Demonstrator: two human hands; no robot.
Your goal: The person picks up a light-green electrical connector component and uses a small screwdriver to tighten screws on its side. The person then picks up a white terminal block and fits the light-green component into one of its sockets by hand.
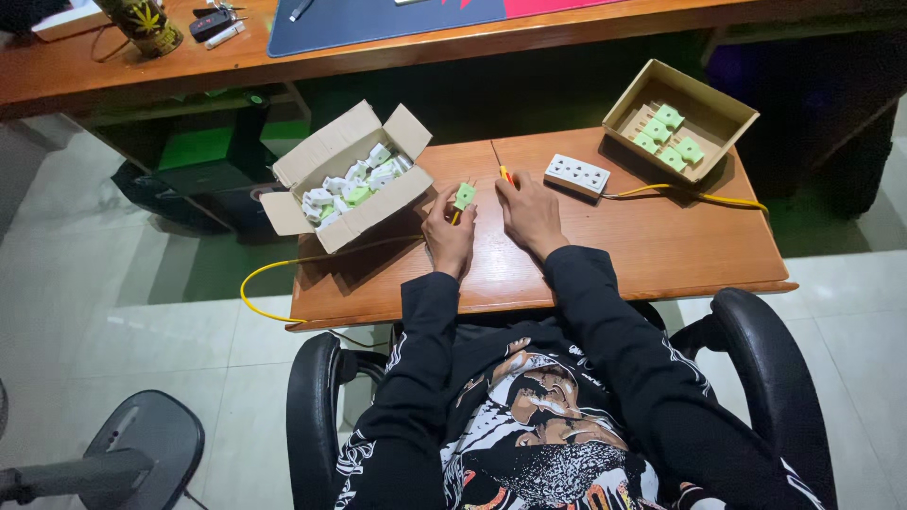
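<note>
Just above the near edge of the wooden surface [605,255], the left hand [449,236] pinches a small green plug adapter [465,195] upright between its fingertips. The right hand [529,215] lies beside it, fingers curled over a screwdriver [501,165] with a red and yellow handle. To the left sits an open cardboard box [350,179] of wrapped adapters; to the right, a white power strip [576,175] and a shallow tray box [680,118] holding green adapters.

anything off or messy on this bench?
Nothing damaged or spilled. The yellow cable loops off the small table edge toward the floor. Green-white plugs sit jumbled in the left box, but in neat rows in the right box. Left hand holds a green plug; right hand rests by a screwdriver.
</note>
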